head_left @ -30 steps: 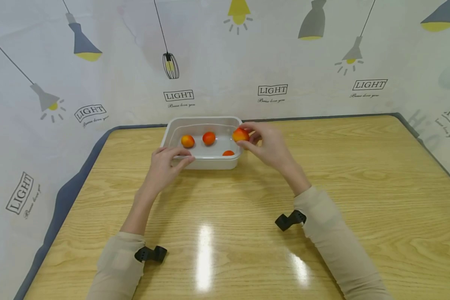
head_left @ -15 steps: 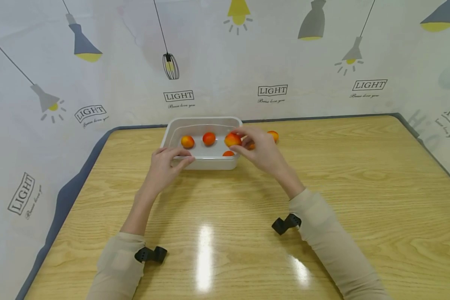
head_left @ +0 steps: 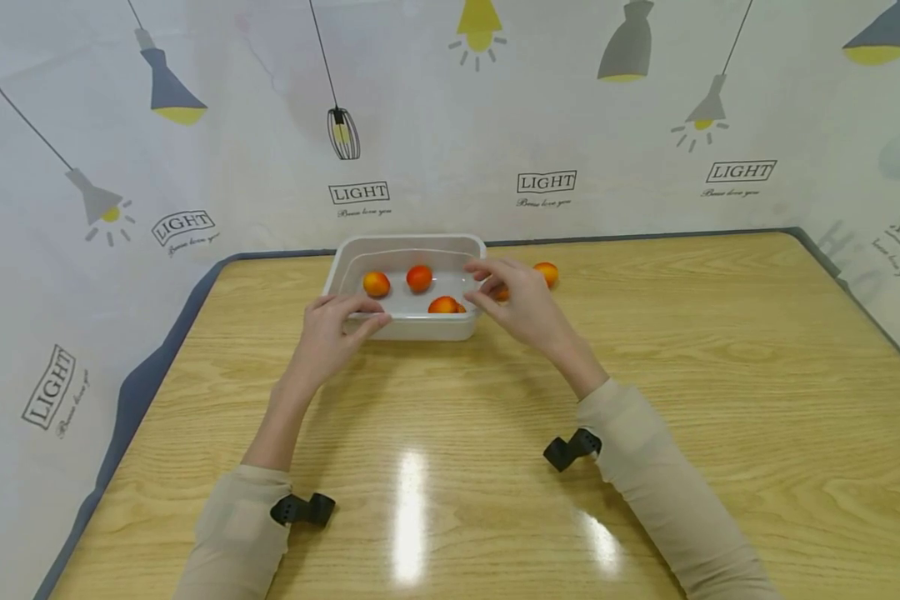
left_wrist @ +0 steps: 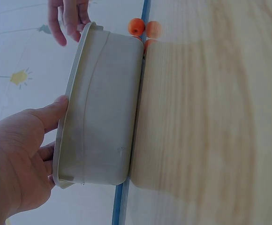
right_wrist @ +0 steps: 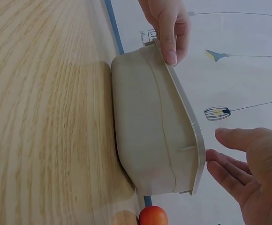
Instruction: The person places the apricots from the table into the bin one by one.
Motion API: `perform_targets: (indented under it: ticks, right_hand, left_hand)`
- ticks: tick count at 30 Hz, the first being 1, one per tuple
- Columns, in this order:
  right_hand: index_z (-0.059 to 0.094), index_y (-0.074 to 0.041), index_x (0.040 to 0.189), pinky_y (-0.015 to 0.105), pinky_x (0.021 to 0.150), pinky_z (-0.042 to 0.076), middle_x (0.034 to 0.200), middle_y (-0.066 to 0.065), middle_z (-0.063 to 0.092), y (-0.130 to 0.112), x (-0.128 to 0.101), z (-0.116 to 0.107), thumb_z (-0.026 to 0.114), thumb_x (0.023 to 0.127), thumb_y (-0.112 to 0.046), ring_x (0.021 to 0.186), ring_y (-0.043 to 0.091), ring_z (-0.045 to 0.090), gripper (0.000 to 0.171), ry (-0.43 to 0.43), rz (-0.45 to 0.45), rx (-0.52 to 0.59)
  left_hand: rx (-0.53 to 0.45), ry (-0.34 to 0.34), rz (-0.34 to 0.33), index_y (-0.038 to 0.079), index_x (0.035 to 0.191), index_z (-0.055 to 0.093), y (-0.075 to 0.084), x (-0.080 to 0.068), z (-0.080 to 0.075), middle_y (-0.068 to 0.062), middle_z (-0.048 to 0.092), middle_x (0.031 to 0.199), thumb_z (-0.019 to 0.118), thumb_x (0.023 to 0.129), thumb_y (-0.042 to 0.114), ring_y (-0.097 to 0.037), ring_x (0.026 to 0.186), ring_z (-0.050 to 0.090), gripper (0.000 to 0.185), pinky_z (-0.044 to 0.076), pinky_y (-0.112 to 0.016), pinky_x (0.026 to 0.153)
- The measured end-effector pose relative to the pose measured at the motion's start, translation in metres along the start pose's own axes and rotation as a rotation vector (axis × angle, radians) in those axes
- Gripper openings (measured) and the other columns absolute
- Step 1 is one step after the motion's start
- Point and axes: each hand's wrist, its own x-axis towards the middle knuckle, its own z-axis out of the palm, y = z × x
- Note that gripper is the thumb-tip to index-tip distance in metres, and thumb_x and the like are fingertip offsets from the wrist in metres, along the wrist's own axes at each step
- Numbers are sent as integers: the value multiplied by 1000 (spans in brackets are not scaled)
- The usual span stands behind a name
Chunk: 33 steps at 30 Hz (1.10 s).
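A white plastic tub (head_left: 431, 328) stands at the back of the wooden table. My left hand (head_left: 332, 335) pinches its front-left rim, thumb outside and fingers inside, as the left wrist view also shows. Over the tub's right edge hovers my right hand (head_left: 531, 310), thumb and fingers spread apart with nothing between them. Inside the tub lie several small red-and-yellow fruits: one at the left (head_left: 377, 284), a redder one in the middle (head_left: 419, 278), and a pair by the front-right wall, the nearer fruit (head_left: 442, 306) partly hidden by the rim.
To the right of the tub, an orange-yellow fruit (head_left: 547, 273) sits on the table (head_left: 690, 350) behind my right hand. Another fruit (head_left: 502, 294) there shows only between the fingers. A wall covering (head_left: 450, 200) with printed lamps rises close behind the tub.
My right hand has carried a fruit leftward over the tub and let it go; it now lies at the front right inside. The left hand keeps its place on the rim.
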Motion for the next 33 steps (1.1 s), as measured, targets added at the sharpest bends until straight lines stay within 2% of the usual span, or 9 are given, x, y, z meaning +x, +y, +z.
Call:
perform_targets:
  ticks: [11, 18, 22, 29, 33]
  right_hand:
    - [67, 5, 120, 37, 79, 58, 106, 20, 69, 2, 4, -8, 75, 91, -3, 85, 26, 69, 31, 10, -18, 13]
    - [65, 6, 122, 40, 81, 57, 109, 23, 66, 5, 11, -19, 73, 93, -4, 86, 29, 67, 32, 36, 19, 56]
    - [66, 6, 122, 41, 81, 56, 110, 23, 67, 9, 14, -26, 73, 93, -6, 86, 29, 67, 32, 64, 41, 57]
    - [67, 5, 122, 43, 80, 57, 110, 21, 70, 18, 15, -37, 75, 92, -7, 84, 29, 67, 34, 131, 26, 43]
    - [67, 4, 122, 43, 80, 56, 109, 22, 70, 25, 15, -42, 75, 92, -9, 83, 30, 67, 34, 143, 64, 36]
  left_hand:
    - [-6, -17, -8, 6, 107, 75, -3, 0, 1, -8, 75, 108, 72, 96, 27, -28, 111, 62, 24, 21, -54, 114]
    - [-8, 2, 0, 7, 105, 75, -3, 0, 1, -7, 75, 106, 74, 94, 26, -26, 109, 64, 22, 22, -52, 114]
    - [3, 5, 8, 6, 105, 75, -2, 0, 1, -7, 75, 105, 74, 94, 26, -27, 108, 63, 23, 23, -52, 114]
    - [-4, -5, 1, 6, 105, 75, -1, -1, 1, -7, 74, 101, 74, 95, 26, -27, 104, 63, 23, 22, -53, 114]
    - [-3, -4, -1, 5, 106, 75, -2, -1, 0, -8, 74, 103, 73, 95, 27, -27, 106, 63, 24, 22, -53, 114]
